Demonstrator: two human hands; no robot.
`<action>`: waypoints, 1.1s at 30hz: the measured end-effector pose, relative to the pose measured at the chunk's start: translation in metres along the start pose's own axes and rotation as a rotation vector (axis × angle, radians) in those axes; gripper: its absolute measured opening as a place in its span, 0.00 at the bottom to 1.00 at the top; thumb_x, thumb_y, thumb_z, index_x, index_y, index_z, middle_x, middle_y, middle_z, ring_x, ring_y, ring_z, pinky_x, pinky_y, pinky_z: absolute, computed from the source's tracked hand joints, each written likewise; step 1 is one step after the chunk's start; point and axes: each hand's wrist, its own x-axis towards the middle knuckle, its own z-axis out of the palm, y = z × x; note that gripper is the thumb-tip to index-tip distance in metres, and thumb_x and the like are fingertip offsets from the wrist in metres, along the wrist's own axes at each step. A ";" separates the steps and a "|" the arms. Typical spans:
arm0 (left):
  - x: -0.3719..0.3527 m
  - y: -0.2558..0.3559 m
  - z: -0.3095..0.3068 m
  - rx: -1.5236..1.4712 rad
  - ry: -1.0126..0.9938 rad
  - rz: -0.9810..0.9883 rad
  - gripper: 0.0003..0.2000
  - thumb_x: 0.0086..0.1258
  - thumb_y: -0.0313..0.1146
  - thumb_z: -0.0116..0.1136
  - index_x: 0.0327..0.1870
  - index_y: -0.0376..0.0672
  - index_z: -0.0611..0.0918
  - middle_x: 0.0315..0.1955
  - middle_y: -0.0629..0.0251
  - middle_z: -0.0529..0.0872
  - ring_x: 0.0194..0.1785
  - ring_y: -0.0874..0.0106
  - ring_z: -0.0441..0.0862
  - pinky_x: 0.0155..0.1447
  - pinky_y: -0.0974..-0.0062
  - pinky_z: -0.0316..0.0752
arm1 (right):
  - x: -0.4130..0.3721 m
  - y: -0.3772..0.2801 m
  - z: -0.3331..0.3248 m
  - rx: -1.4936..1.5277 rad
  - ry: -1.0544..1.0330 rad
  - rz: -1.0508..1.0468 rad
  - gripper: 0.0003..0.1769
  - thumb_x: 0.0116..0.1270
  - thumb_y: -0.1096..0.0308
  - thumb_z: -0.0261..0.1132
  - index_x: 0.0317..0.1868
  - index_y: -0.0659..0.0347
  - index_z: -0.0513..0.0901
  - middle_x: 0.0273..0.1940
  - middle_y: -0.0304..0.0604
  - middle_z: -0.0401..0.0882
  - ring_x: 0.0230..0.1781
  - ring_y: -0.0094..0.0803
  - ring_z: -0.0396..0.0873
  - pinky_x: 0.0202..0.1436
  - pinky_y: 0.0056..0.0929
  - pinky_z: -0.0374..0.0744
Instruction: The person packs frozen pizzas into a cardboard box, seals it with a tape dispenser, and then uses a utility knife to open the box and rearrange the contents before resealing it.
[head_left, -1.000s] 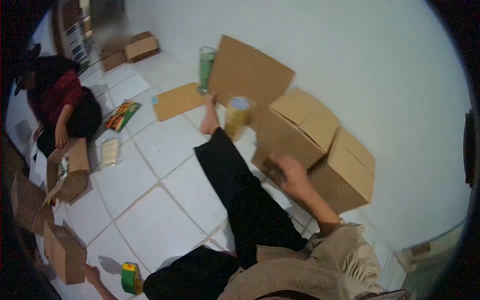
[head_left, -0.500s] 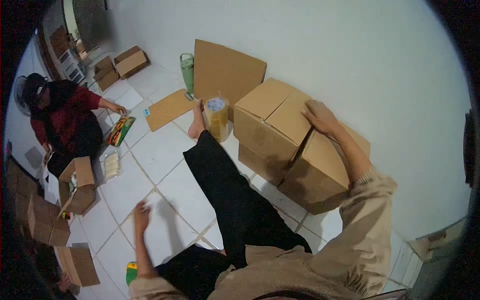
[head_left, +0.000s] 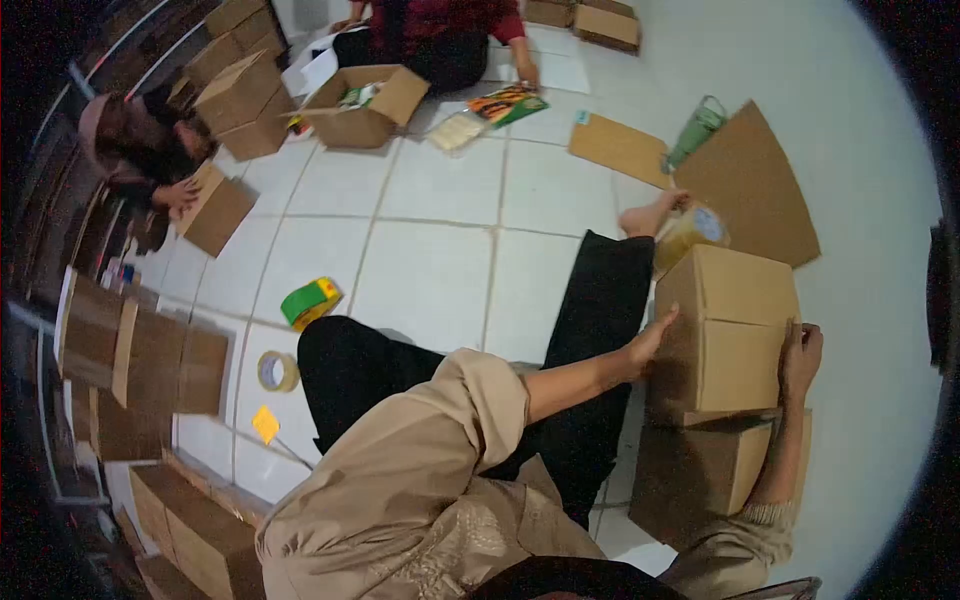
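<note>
We hold the upper cardboard box from 2 sides: left hand pressed against its left face, fingers together; right hand curled over its right edge. Plain brown, flaps closed, 1 seam on top — it sits on a lower box.

Two stacked boxes, one green bottle

Both hands grip a closed cardboard box, the left hand on its near side and the right hand on its far side, resting atop another box beside the white wall.
</note>
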 end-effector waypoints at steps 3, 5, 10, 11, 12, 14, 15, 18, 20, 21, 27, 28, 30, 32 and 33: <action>-0.030 -0.015 -0.037 -0.310 -0.096 -0.095 0.37 0.61 0.70 0.36 0.62 0.51 0.68 0.52 0.57 0.73 0.53 0.65 0.69 0.56 0.62 0.64 | -0.034 -0.076 0.007 -0.031 -0.001 -0.212 0.23 0.65 0.54 0.56 0.44 0.72 0.72 0.39 0.54 0.70 0.44 0.48 0.70 0.51 0.43 0.68; -0.071 -0.005 -0.047 -0.476 -0.161 -0.117 0.38 0.61 0.71 0.35 0.64 0.52 0.67 0.55 0.57 0.71 0.56 0.64 0.68 0.58 0.59 0.62 | -0.054 -0.121 0.024 -0.061 -0.026 -0.398 0.23 0.65 0.56 0.56 0.45 0.71 0.70 0.41 0.55 0.68 0.46 0.50 0.69 0.51 0.43 0.68; -0.140 0.010 -0.069 -0.690 -0.128 -0.169 0.44 0.55 0.74 0.40 0.69 0.54 0.56 0.67 0.60 0.58 0.67 0.55 0.57 0.67 0.49 0.51 | -0.063 -0.235 0.067 -0.072 -0.073 -0.810 0.21 0.60 0.60 0.59 0.47 0.67 0.71 0.46 0.59 0.69 0.48 0.56 0.68 0.50 0.45 0.69; -0.134 -0.003 -0.076 -0.878 -0.155 -0.197 0.43 0.56 0.73 0.42 0.69 0.53 0.57 0.66 0.59 0.59 0.67 0.56 0.58 0.67 0.49 0.51 | -0.072 -0.255 0.068 -0.072 -0.068 -0.843 0.21 0.60 0.60 0.59 0.47 0.67 0.71 0.46 0.59 0.69 0.48 0.56 0.68 0.50 0.45 0.69; -0.127 -0.014 -0.084 -1.041 -0.197 -0.152 0.43 0.55 0.71 0.47 0.68 0.52 0.59 0.65 0.58 0.60 0.66 0.55 0.60 0.67 0.50 0.54 | -0.096 -0.279 0.068 -0.147 -0.149 -0.833 0.21 0.59 0.62 0.60 0.47 0.68 0.70 0.46 0.59 0.68 0.48 0.55 0.68 0.51 0.45 0.68; -0.151 -0.004 -0.092 -1.077 -0.084 -0.119 0.43 0.55 0.70 0.47 0.66 0.49 0.61 0.63 0.57 0.63 0.63 0.56 0.64 0.65 0.52 0.57 | -0.130 -0.300 0.078 -0.230 -0.202 -0.927 0.21 0.57 0.65 0.61 0.48 0.67 0.70 0.46 0.59 0.69 0.48 0.54 0.68 0.51 0.45 0.68; -0.164 -0.003 -0.098 -1.103 0.047 -0.115 0.42 0.56 0.70 0.47 0.64 0.45 0.63 0.60 0.56 0.67 0.60 0.58 0.67 0.64 0.55 0.60 | -0.145 -0.299 0.092 -0.232 -0.180 -1.033 0.20 0.57 0.64 0.61 0.47 0.67 0.71 0.47 0.58 0.69 0.48 0.53 0.68 0.51 0.45 0.67; -0.162 -0.045 -0.129 -1.151 0.063 -0.070 0.42 0.54 0.70 0.49 0.61 0.44 0.66 0.54 0.58 0.72 0.55 0.58 0.72 0.56 0.60 0.70 | -0.183 -0.325 0.124 -0.226 -0.123 -1.268 0.19 0.57 0.63 0.60 0.46 0.66 0.71 0.47 0.56 0.69 0.49 0.51 0.68 0.52 0.44 0.67; -0.173 -0.056 -0.140 -1.206 0.132 -0.121 0.39 0.55 0.67 0.53 0.59 0.42 0.68 0.48 0.58 0.76 0.46 0.62 0.78 0.48 0.65 0.76 | -0.194 -0.352 0.148 -0.160 -0.334 -1.297 0.17 0.58 0.63 0.60 0.45 0.66 0.72 0.46 0.56 0.71 0.48 0.49 0.68 0.52 0.44 0.66; -0.178 -0.054 -0.143 -1.218 0.134 -0.105 0.39 0.55 0.67 0.53 0.59 0.42 0.68 0.48 0.58 0.76 0.46 0.62 0.78 0.48 0.65 0.76 | -0.194 -0.365 0.160 -0.156 -0.338 -1.316 0.17 0.58 0.63 0.60 0.45 0.66 0.72 0.46 0.56 0.71 0.48 0.49 0.68 0.52 0.44 0.66; -0.253 -0.020 -0.172 -0.791 -0.105 0.068 0.31 0.60 0.55 0.60 0.58 0.45 0.70 0.48 0.60 0.79 0.45 0.66 0.79 0.49 0.69 0.76 | -0.184 -0.439 0.223 -0.138 -0.516 -1.463 0.13 0.56 0.66 0.59 0.40 0.65 0.74 0.40 0.51 0.75 0.44 0.46 0.71 0.51 0.42 0.67; -0.272 -0.004 -0.193 -0.100 0.039 0.397 0.27 0.62 0.50 0.59 0.57 0.44 0.71 0.45 0.61 0.80 0.43 0.69 0.79 0.47 0.72 0.76 | -0.175 -0.442 0.237 0.000 -0.528 -1.419 0.12 0.56 0.67 0.59 0.39 0.65 0.74 0.39 0.51 0.75 0.43 0.46 0.71 0.50 0.42 0.67; -0.315 0.025 -0.243 0.526 0.323 0.774 0.20 0.64 0.40 0.58 0.54 0.42 0.74 0.40 0.63 0.82 0.40 0.74 0.79 0.43 0.76 0.75 | -0.160 -0.443 0.264 0.128 -0.546 -1.385 0.11 0.55 0.68 0.58 0.38 0.64 0.75 0.39 0.50 0.75 0.42 0.47 0.71 0.50 0.42 0.67; -0.328 0.022 -0.303 0.234 0.837 0.763 0.12 0.65 0.29 0.54 0.48 0.39 0.77 0.33 0.67 0.81 0.32 0.77 0.78 0.36 0.79 0.74 | -0.146 -0.431 0.285 0.012 -0.253 -1.445 0.10 0.54 0.69 0.58 0.36 0.64 0.75 0.38 0.50 0.75 0.42 0.48 0.71 0.50 0.44 0.67; -0.349 0.026 -0.332 0.132 1.011 0.761 0.11 0.63 0.26 0.54 0.47 0.40 0.77 0.33 0.66 0.81 0.32 0.78 0.78 0.36 0.79 0.74 | -0.133 -0.419 0.294 0.033 -0.299 -1.274 0.12 0.56 0.67 0.58 0.40 0.64 0.75 0.41 0.51 0.75 0.45 0.49 0.70 0.52 0.45 0.66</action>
